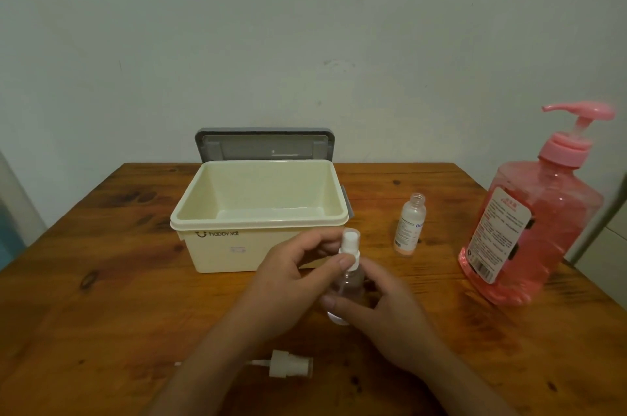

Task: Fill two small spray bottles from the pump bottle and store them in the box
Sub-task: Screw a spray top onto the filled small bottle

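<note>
In the middle of the table I hold a small clear spray bottle (346,283). My right hand (383,310) grips its body from the right. My left hand (291,276) pinches its white spray top between thumb and fingers. A second small bottle (409,225), labelled and uncapped, stands upright to the right with a little pink liquid at its bottom. Its white spray head (288,364) lies loose on the table near me. The big pink pump bottle (529,212) stands at the right. The cream box (258,215) sits open behind my hands.
The box's grey lid (264,144) leans upright against the wall behind the box. The wooden table (101,280) ends at the wall at the back and drops off close to the pump bottle on the right.
</note>
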The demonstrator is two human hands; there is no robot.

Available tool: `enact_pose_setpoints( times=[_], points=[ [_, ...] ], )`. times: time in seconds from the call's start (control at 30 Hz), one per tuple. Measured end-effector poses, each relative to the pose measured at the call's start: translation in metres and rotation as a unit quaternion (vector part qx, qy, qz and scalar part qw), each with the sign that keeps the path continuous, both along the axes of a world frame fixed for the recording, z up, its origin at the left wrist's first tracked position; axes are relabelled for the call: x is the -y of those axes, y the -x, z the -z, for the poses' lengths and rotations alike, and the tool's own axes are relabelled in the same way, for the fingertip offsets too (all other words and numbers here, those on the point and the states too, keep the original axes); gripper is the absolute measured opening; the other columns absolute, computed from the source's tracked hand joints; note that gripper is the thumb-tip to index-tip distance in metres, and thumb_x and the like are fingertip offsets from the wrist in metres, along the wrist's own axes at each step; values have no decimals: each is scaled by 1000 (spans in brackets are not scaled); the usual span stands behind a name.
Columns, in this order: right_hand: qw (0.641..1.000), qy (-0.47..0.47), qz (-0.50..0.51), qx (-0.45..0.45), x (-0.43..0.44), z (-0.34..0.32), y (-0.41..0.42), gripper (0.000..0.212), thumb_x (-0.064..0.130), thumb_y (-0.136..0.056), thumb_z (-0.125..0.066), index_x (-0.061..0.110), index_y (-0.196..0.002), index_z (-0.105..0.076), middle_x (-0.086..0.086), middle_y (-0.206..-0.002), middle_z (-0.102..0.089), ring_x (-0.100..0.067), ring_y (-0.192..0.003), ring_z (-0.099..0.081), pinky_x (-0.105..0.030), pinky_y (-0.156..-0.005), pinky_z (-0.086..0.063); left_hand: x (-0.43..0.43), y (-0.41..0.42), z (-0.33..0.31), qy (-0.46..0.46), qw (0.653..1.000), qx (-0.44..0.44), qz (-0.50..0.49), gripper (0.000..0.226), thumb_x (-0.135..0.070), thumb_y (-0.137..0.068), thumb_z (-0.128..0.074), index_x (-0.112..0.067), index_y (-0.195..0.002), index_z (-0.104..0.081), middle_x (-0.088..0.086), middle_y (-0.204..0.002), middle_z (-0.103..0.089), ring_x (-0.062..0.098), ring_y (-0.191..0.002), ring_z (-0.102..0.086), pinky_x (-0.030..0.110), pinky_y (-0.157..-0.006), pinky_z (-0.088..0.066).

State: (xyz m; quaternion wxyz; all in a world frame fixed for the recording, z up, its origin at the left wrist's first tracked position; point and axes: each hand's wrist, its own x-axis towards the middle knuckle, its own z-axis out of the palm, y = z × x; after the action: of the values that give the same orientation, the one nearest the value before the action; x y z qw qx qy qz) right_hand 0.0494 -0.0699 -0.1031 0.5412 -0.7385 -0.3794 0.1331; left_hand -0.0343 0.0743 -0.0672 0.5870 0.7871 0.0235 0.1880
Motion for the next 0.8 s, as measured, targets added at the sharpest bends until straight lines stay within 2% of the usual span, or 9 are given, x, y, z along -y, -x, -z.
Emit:
enact_pose_setpoints(
  times=[0.1, 0.17, 0.27, 0.33, 0.47, 0.6, 0.7, 0.8],
  points=[
    [1000, 6, -1, 6, 0, 0, 0, 36, 35, -80, -78, 38, -113, -64, 9, -102, -72, -9, -93, -67, -37, -83, -57, 1, 2, -1, -18, 1000, -3, 9, 26, -21, -93, -62, -40, -111, -65, -19, -103, -71, 0, -102, -65, 22, -85, -55],
    [1000, 9, -3, 3, 1, -1, 0, 37, 29, -80, -79, 37, -112, -63, 12, -99, -72, -7, -90, -67, -28, -78, -56, 3, 2, -1, -17, 1000, -6, 6, 24, -22, -93, -62, -39, -110, -66, -19, -104, -71, -1, -102, -65, 25, -88, -55],
    [1000, 23, -4, 12, 2, -4, 2, 37, 23, -80, -78, 39, -108, -61, 26, -94, -68, 2, -86, -64, -15, -71, -50, 7, -1, 1, -17, 1000, -3, -20, 21, -25, -86, -70, -33, -106, -68, -18, -99, -72, -1, -98, -66, 31, -90, -56],
    [999, 36, -3, 14, 2, -4, 3, 35, 23, -80, -78, 40, -105, -59, 30, -94, -65, 5, -86, -62, -11, -69, -48, 9, -3, 2, -18, 999, 1, -28, 20, -26, -83, -74, -31, -102, -70, -17, -97, -72, 1, -98, -66, 32, -90, -55],
    [999, 38, 2, 14, 2, -4, 2, 29, 27, -80, -78, 40, -100, -61, 19, -95, -68, -3, -85, -64, -19, -69, -53, 7, -4, 3, -47, 998, 10, -28, 17, -31, -85, -69, -32, -102, -72, -19, -100, -64, 3, -102, -61, 33, -91, -54],
    [999, 32, -5, 8, 3, -6, 4, 32, 23, -81, -77, 41, -102, -60, 22, -91, -67, 2, -80, -62, -13, -66, -50, 5, -1, 2, -48, 999, -1, -17, 26, -28, -90, -67, -36, -114, -68, -24, -109, -66, -2, -108, -60, 34, -95, -54],
    [1000, 21, -10, 0, 3, -8, 4, 36, 18, -82, -76, 40, -103, -60, 23, -86, -68, 2, -75, -63, -14, -65, -50, 5, 0, 4, -51, 999, 6, -9, 23, -28, -91, -66, -41, -110, -66, -21, -109, -69, -2, -109, -62, 30, -93, -54],
    [999, 43, -3, 19, 2, -6, 4, 30, 25, -81, -77, 43, -97, -59, 25, -92, -65, -5, -83, -61, -20, -68, -52, 8, -1, 4, -36, 999, 17, -16, 23, -40, -80, -71, -42, -103, -68, -18, -106, -70, 3, -107, -64, 31, -92, -54]
  ],
)
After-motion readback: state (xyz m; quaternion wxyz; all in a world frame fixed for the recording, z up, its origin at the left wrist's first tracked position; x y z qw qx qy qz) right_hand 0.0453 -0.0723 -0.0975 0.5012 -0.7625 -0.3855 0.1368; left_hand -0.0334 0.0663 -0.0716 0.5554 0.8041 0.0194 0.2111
